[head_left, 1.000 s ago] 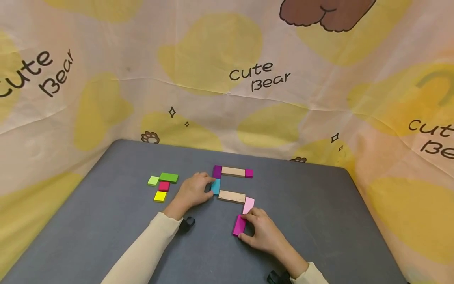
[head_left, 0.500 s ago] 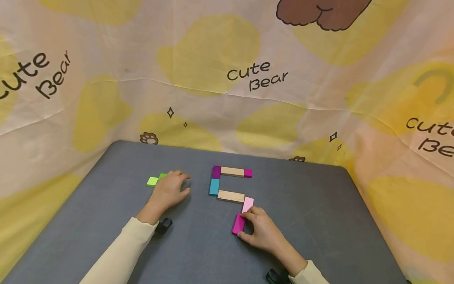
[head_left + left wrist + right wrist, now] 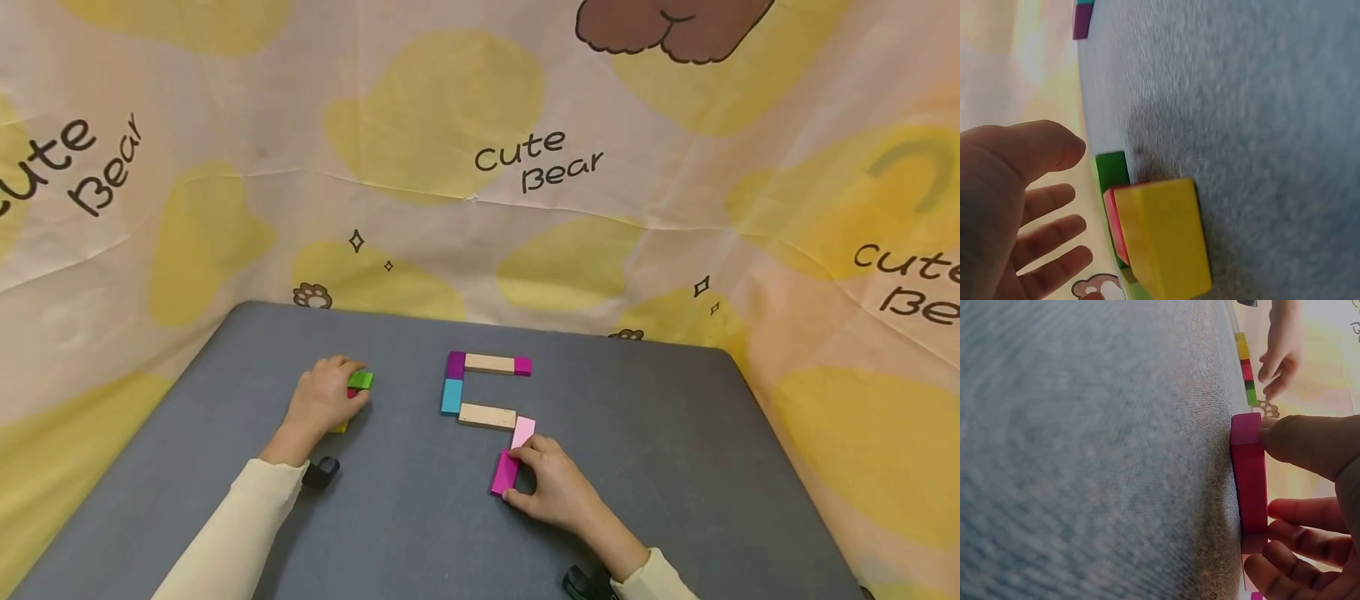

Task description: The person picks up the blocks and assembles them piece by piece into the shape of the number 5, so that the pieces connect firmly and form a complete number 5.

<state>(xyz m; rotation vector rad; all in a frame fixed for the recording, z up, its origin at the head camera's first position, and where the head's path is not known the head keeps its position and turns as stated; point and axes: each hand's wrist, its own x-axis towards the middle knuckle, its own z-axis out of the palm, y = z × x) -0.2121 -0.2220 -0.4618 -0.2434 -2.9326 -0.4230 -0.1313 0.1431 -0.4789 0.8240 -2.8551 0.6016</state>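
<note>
My left hand (image 3: 318, 404) hovers over the loose cluster at the left, its thumb and fingers apart with nothing between them. Beneath and beside it lie a green block (image 3: 362, 380), a red block (image 3: 1115, 225) and a yellow block (image 3: 1175, 240); a light green block (image 3: 1137, 291) is mostly hidden. My right hand (image 3: 558, 492) pinches a magenta block (image 3: 505, 472) by its two ends, thumb on the near end and fingers on the far one. That block lies flat on the table, its far end against a pale pink block (image 3: 524, 432).
Farther along the line are a wooden block (image 3: 487, 416), a blue block (image 3: 452, 397), a purple block (image 3: 455, 365), another wooden block (image 3: 490, 363) and a small magenta block (image 3: 522, 367). All lie on the grey table (image 3: 637, 433), with a printed cloth (image 3: 420, 275) behind.
My left hand has left the blue block and moved left to above the green, red and yellow cluster. My right hand still pinches the magenta block in the same spot.
</note>
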